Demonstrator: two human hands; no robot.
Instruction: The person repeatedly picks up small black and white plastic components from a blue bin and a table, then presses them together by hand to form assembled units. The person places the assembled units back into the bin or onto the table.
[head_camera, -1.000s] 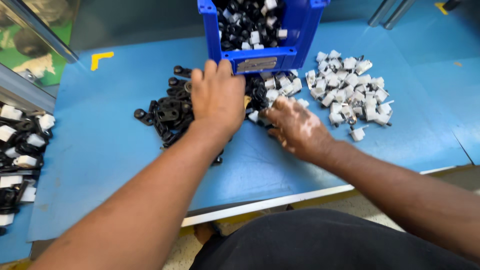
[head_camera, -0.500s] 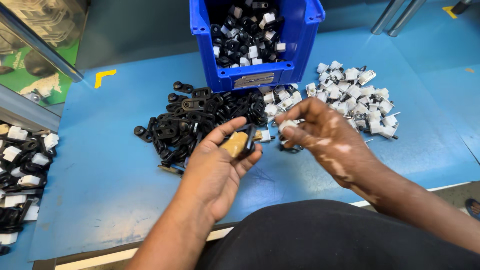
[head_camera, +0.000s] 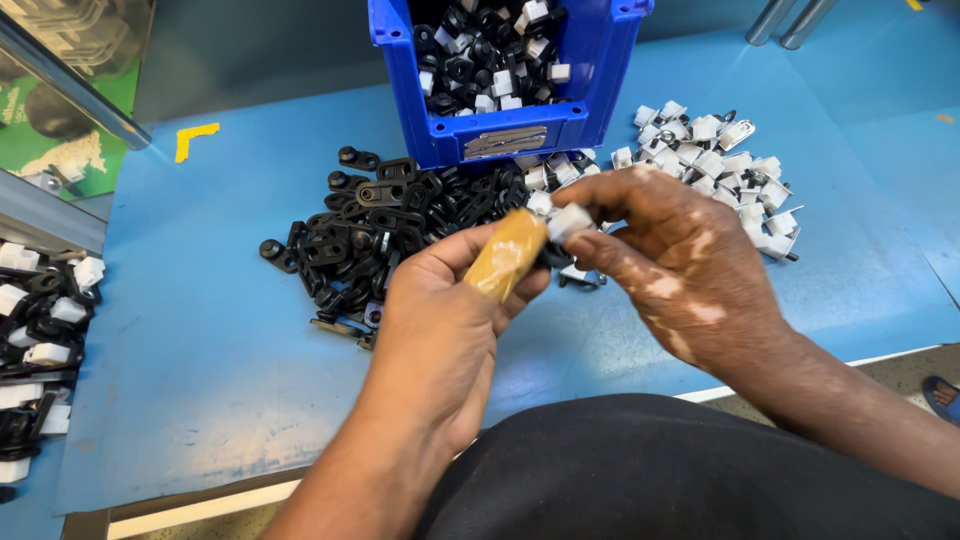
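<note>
Left hand (head_camera: 440, 310): fingers closed around a tan block (head_camera: 505, 255). Right hand (head_camera: 680, 265): fingertips pinching a small white clip (head_camera: 570, 220), touching the block's end

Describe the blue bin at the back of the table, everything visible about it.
The blue bin looks like moulded plastic, open-topped, with straight walls and a lower front lip bearing a pale label slot. It stands upright on the blue table at the far edge, its top cut off by the frame. Inside lies a jumble of small black and white parts. The pile of black parts reaches up to its front wall, and white parts lie to its right. Neither hand touches it.
</note>
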